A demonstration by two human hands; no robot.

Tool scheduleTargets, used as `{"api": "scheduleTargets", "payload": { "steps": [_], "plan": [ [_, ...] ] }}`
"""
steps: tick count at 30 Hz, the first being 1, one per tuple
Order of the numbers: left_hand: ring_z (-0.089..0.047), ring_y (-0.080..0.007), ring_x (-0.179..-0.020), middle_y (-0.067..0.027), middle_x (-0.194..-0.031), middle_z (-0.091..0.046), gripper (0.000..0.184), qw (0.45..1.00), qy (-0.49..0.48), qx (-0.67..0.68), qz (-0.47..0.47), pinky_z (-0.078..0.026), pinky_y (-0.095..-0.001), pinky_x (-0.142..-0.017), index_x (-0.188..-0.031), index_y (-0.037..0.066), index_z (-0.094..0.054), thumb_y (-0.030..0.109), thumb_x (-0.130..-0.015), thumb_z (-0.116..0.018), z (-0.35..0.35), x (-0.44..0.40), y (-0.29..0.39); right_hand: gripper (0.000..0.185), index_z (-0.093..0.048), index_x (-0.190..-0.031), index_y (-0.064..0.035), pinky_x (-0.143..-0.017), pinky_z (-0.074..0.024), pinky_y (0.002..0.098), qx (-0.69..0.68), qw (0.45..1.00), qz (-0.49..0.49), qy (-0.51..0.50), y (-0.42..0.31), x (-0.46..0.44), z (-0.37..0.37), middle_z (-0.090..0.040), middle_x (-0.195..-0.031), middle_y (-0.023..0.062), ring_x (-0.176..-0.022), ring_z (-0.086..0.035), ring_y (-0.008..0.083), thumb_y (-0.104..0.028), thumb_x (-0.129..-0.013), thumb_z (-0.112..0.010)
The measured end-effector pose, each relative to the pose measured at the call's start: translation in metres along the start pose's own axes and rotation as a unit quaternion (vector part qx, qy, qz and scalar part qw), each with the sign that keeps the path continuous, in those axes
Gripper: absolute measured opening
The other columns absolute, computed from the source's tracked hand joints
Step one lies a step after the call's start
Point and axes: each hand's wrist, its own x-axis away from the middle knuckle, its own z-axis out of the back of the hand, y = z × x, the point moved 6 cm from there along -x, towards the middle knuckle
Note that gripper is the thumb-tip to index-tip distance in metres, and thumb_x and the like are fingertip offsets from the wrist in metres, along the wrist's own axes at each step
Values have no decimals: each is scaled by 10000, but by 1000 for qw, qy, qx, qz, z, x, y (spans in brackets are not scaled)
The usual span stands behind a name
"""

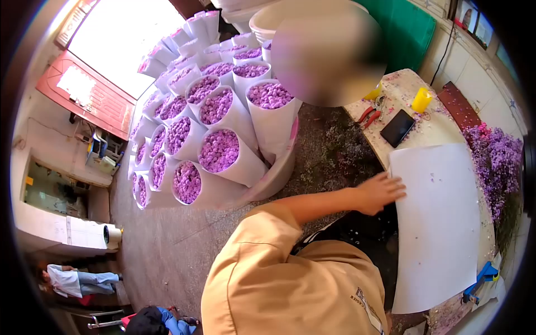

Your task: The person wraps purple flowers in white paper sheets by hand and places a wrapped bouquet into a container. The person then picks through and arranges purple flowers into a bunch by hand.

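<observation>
Head view: left hand (pixel 385 193) unclenched, fingers extended at a white sheet's (pixel 438 223) near edge.

Right of frame: large white rectangular paper sheet (pixel 438 223), smooth, matt; above it, black rectangular phone (pixel 397 128), glossy. Lower centre: tan cloth shirt (pixel 257 279), matt. Upper left: white cone-shaped paper wraps (pixel 272 129), smooth.

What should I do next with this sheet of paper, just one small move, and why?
Perhaps reach for the unwrapped purple flowers on its far side. The white paper sheet lies spread with no bunch on it, your left hand is at its near edge, and the wrapped bunches nearby have similar flowers inside white paper.
</observation>
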Motion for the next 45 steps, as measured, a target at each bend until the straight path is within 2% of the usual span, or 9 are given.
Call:
{"api": "scheduleTargets", "payload": {
  "steps": [7, 9, 10, 14, 25, 30, 35, 40, 45],
  "plan": [
    [-394, -347, -1436, -122, -1506, -487, 448, 977, -62, -38, -201, -275, -560, -1196, -1334, 155, -604, 190, -888, -621, -91, -67, 38, 543, -442, -1451, 6, -1107, -359, 360, -410, 869, 274, 36, 7, -37, 50, -539, -1412, 132, -1306, -478, 236, -331, -1044, -566],
    [-442, -336, -1396, -109, -1483, -509, 455, 972, -43, -48, -227, -339, -518, -1155, -1332, 147, -608, 245, -888, -633, -91, -68, 53, 304, -619, -1218, -27, -852, -497, 277, -383, 868, 305, -84, -4, -36, 67, -685, -1122, 50, -983, -629, 148, -269, -1036, -593],
    [-459, -340, -1384, -104, -1480, -517, 433, 972, -48, -25, -230, -356, -510, -1142, -1319, 123, -613, 239, -902, -625, -89, -71, 58, 156, -660, -1046, -80, -612, -454, 207, -383, 878, 286, 2, 24, -61, 107, -663, -889, -30, -719, -580, 66, -229, -1018, -622],
    [-408, -361, -1442, -115, -1537, -477, 428, 975, -49, -12, -217, -322, -569, -1158, -1362, 114, -596, 220, -949, -625, -100, -80, 96, 151, -662, -961, -104, -514, -436, 235, -436, 803, 263, 311, -54, -4, 111, -621, -731, -19, -606, -566, 84, -215, -913, -752],
    [-430, -374, -1428, -122, -1509, -519, 418, 950, -36, -70, -303, -284, -559, -1166, -1384, 92, -590, 167, -973, -593, -123, -83, 125, 296, -637, -993, -49, -523, -521, 313, -362, 799, 199, 438, 45, 74, 129, -686, -780, 89, -607, -674, 196, -341, -967, -673],
    [-416, -384, -1425, -144, -1506, -505, 464, 958, -78, -59, -268, -288, -571, -1159, -1392, 62, -570, 215, -957, -626, -107, -83, 147, 337, -649, -1124, 1, -562, -507, 324, -163, 679, 253, 669, 85, 179, 222, -672, -762, 71, -641, -659, 168, -290, -955, -661],
    [-468, -411, -1358, -183, -1440, -545, 456, 965, -86, 32, -244, -334, -547, -1131, -1370, 0, -565, 173, -953, -627, -90, -91, 168, 787, -367, -1541, -261, -782, -549, 504, 154, 619, 54, 768, 45, 267, 322, -739, -883, 160, -860, -708, 395, -354, -853, -738],
    [-576, -411, -1208, -206, -1302, -627, 365, 954, -88, 116, -263, -433, -481, -1044, -1264, -32, -621, 52, -910, -646, -72, -90, 203, 404, -709, -1140, -106, -876, -542, 509, 234, 651, -123, 711, 87, 260, 397, -723, -1079, 209, -1003, -698, 387, -320, -801, -658],
    [-620, -407, -1105, -194, -1188, -677, 304, 942, -103, 206, -245, -481, -466, -965, -1211, -6, -653, 58, -914, -644, -67, -81, 187, 341, -723, -996, 11, -632, -528, 425, 10, 593, -8, 805, 145, 286, 389, -697, -742, 177, -657, -695, 264, -247, -799, -617]
  ]
}}
